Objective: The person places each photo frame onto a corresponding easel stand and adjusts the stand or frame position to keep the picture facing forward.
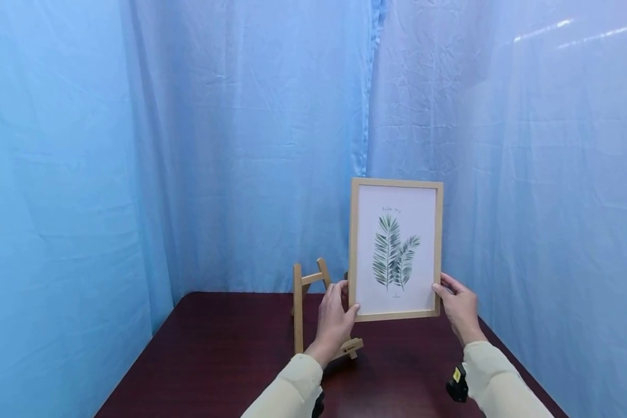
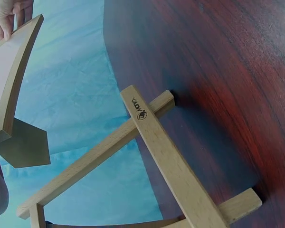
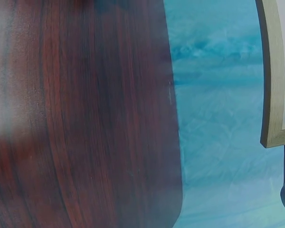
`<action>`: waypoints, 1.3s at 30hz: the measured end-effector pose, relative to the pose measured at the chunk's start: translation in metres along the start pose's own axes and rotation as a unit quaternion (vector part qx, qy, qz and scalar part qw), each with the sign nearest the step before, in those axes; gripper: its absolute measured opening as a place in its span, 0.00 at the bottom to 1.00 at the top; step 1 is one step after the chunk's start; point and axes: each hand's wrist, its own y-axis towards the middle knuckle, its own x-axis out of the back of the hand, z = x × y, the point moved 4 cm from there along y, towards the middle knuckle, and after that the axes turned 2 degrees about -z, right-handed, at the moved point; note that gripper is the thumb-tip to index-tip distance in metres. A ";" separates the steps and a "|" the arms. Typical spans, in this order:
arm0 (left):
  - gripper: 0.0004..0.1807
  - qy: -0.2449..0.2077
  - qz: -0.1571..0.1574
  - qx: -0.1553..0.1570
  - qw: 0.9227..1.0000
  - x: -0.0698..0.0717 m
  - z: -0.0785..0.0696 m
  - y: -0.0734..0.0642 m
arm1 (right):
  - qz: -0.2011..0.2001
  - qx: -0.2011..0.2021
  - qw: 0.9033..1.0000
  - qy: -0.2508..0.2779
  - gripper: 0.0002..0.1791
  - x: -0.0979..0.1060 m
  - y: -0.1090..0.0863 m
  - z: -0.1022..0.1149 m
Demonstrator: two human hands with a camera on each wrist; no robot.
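A picture frame (image 1: 396, 249) with light wooden edges and a green palm-leaf print is held upright above the table. My left hand (image 1: 334, 319) grips its lower left edge, thumb on the front. On the right edge, low down, my right hand (image 1: 458, 305) pinches the frame between thumb and fingers. Behind my left hand stands a small wooden easel (image 1: 298, 307), partly hidden by that hand and the frame. The left wrist view shows the easel's front ledge (image 2: 171, 156) close up, apart from the frame. In the right wrist view only a corner of the frame (image 3: 274, 95) shows.
The dark red wooden table (image 1: 214, 348) carries the easel. Light blue curtains (image 1: 271, 145) hang behind it and along both sides. A small black device (image 1: 457, 384) with a yellow mark is at my right wrist.
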 end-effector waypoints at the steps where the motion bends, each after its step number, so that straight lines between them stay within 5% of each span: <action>1: 0.26 -0.002 0.001 -0.003 1.000 0.000 0.000 0.001 | -0.005 0.003 1.000 0.000 0.27 0.000 0.000 0.001; 19: 0.25 -0.034 -0.006 -0.040 0.999 -0.001 0.001 0.001 | -0.014 0.009 0.999 0.032 0.25 0.002 0.001 0.001; 39: 0.26 -0.019 -0.010 -0.021 1.000 -0.002 0.001 0.000 | -0.004 0.008 1.000 0.004 0.24 0.001 0.002 0.006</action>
